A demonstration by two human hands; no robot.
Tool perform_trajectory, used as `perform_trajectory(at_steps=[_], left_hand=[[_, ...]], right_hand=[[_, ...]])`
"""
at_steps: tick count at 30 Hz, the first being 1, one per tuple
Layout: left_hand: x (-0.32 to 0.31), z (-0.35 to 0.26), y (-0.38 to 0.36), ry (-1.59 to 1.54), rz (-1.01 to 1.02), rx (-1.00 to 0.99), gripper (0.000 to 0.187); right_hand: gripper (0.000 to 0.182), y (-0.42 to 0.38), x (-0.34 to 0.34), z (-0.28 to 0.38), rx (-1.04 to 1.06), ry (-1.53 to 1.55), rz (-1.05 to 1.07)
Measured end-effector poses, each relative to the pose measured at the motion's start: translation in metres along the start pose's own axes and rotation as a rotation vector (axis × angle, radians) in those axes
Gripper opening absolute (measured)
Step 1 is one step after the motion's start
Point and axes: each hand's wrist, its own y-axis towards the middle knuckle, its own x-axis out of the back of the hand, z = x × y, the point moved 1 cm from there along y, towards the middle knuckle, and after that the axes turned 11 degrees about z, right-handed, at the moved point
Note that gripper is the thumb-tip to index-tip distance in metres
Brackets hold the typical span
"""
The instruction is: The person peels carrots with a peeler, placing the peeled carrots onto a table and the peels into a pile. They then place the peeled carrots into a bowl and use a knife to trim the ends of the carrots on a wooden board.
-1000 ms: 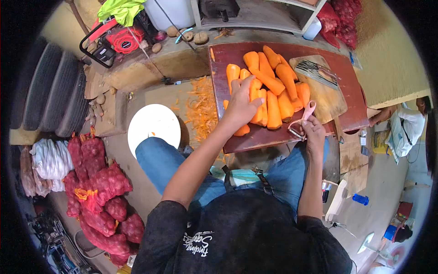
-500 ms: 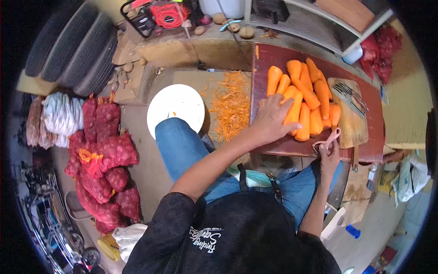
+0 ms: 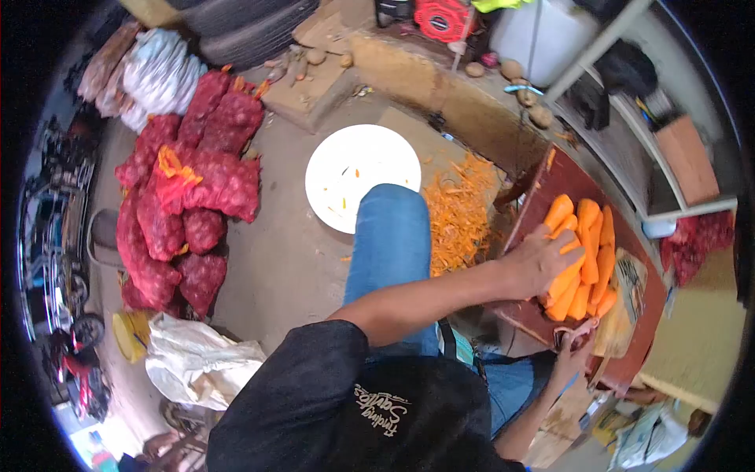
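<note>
Several peeled orange carrots [image 3: 588,236] lie in a pile on a dark red board [image 3: 525,316]. Over the pile's near left side rests my left hand [image 3: 539,266], its fingers apart and touching the carrots, none lifted. Below the pile, at the board's near edge, my right hand [image 3: 572,350] is closed round a pink tool [image 3: 583,329] that looks like a peeler. Right of the carrots is a wooden cutting board [image 3: 621,315] with a metal grater or blade [image 3: 631,282] on it.
Orange peelings [image 3: 458,220] cover the floor left of the red board. A white round lid or basin [image 3: 326,177] stands by my knee. Red net sacks [image 3: 212,185] are piled at left, near a white sack [image 3: 193,358]. Shelving [image 3: 668,157] stands at upper right.
The view has swung, so the board and carrots appear further right and lower. My left hand remains on the carrots, and my right hand still holds the pink tool.
</note>
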Motion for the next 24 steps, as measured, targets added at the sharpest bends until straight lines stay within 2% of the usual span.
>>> perform_trajectory(at_steps=[3,4,7,9,12,16,19,21,22,23,24], left_hand=[[0.013,0.003,0.007,-0.074,-0.085,-0.036,0.049],[0.024,-0.001,0.007,-0.092,-0.101,0.032,0.050],[0.035,0.004,0.016,-0.048,-0.282,-0.022,0.053],[0.047,0.004,0.011,0.024,-0.217,0.059,0.050],[0.053,0.015,0.007,0.103,-0.029,0.118,0.045],[0.070,0.020,-0.001,0.203,0.289,0.246,0.037],[0.121,0.040,-0.019,0.160,0.225,0.373,0.039],[0.143,0.079,-0.066,0.125,-0.256,0.474,0.045],[0.161,0.090,-0.091,-0.096,-0.313,0.739,0.050],[0.163,0.120,-0.128,-0.301,-0.449,0.861,0.051],[0.150,0.182,-0.177,-0.267,-0.630,0.850,0.051]], right_hand=[[0.071,0.012,0.000,-0.006,0.207,-0.293,-0.053],[0.072,0.013,0.000,0.001,0.284,-0.364,-0.075],[0.072,0.015,0.003,-0.002,0.072,-0.173,0.007],[0.071,0.012,-0.004,0.003,-0.014,-0.063,0.028],[0.069,0.003,-0.017,0.052,-0.002,-0.104,-0.010],[0.068,0.006,-0.015,0.031,0.042,-0.064,-0.020],[0.068,0.007,-0.011,0.015,0.090,0.055,0.013],[0.069,0.002,-0.011,0.013,0.132,0.174,0.029],[0.070,0.000,-0.011,0.015,0.147,0.157,0.030],[0.070,-0.003,-0.009,0.021,0.158,0.137,0.029],[0.070,-0.005,-0.008,0.026,0.171,0.119,0.027]])
